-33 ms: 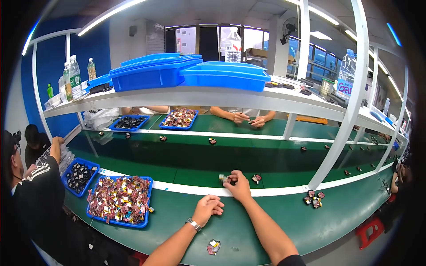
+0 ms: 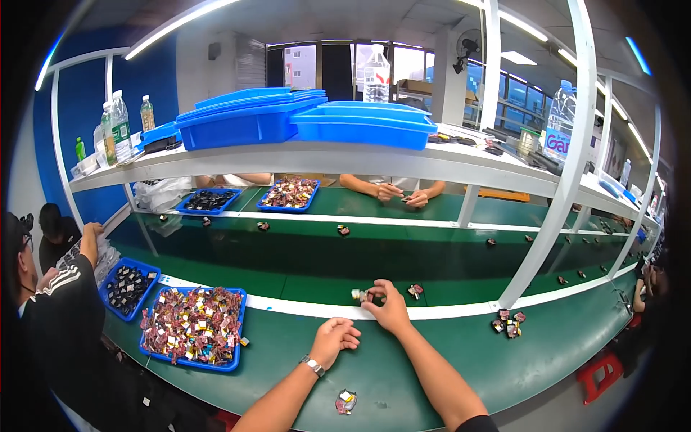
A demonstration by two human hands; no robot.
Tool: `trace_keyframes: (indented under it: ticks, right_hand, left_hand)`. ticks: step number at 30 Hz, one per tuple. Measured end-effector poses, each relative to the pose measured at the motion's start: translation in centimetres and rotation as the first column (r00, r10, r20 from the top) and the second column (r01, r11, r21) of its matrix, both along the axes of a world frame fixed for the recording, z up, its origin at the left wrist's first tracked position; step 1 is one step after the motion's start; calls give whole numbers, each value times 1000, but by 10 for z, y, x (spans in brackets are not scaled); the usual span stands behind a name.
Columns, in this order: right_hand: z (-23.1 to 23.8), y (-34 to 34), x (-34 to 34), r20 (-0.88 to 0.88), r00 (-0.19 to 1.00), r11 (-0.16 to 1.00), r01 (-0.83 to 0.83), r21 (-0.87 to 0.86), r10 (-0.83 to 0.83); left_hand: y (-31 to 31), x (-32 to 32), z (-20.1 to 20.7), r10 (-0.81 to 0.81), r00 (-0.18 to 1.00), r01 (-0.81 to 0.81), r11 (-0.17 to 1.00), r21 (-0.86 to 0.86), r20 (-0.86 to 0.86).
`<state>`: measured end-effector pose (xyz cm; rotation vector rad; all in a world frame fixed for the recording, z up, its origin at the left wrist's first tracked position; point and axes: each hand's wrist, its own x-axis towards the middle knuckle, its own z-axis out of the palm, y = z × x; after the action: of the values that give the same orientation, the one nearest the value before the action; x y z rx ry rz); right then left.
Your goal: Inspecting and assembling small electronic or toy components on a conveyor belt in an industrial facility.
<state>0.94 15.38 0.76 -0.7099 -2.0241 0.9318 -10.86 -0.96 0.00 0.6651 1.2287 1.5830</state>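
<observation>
My right hand point(image 2: 389, 308) reaches over the white rail to the green belt. Its thumb and fingers pinch around a small dark and reddish part with a pale piece point(image 2: 356, 294) sticking out to the left; the fingers partly cover it. My left hand point(image 2: 336, 338), with a metal watch on the wrist, hovers over the green near-side table, its fingers loosely bent and apart, holding nothing I can see. Just right of my right hand, another small pink and black part point(image 2: 415, 291) lies on the belt. Between my forearms a small part with white and yellow bits point(image 2: 346, 402) rests on the table.
At the left stand a blue tray heaped with small pink, white and yellow parts point(image 2: 237, 353) and a blue tray of black parts point(image 2: 153, 276). Several parts point(image 2: 509, 324) lie by the white post point(image 2: 545, 219). Co-workers sit at left, opposite and far right. The shelf point(image 2: 302, 155) carries blue trays and bottles.
My right hand has drawn back very slightly toward me, still around the small part. The rest looks the same.
</observation>
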Motion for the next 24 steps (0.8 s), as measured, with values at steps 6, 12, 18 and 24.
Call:
trace_keyframes:
  ticks: [6,12,18,24]
  right_hand:
    - [57,-64,74,210,904,923,-383,16,372]
    - [50,-70,83,97,954,942,-296,158,284]
    - [29,-86,74,1,1000,929,-20,370,21]
    - [34,-85,73,73,997,857,-53,512,18]
  left_hand:
    - [-8,1,16,-362,917,363,931,25,167]
    - [-5,7,12,-482,872,479,876,51,81]
    - [-10,27,24,-347,908,335,938,90,237]
    - [-10,26,19,-300,916,284,954,98,267]
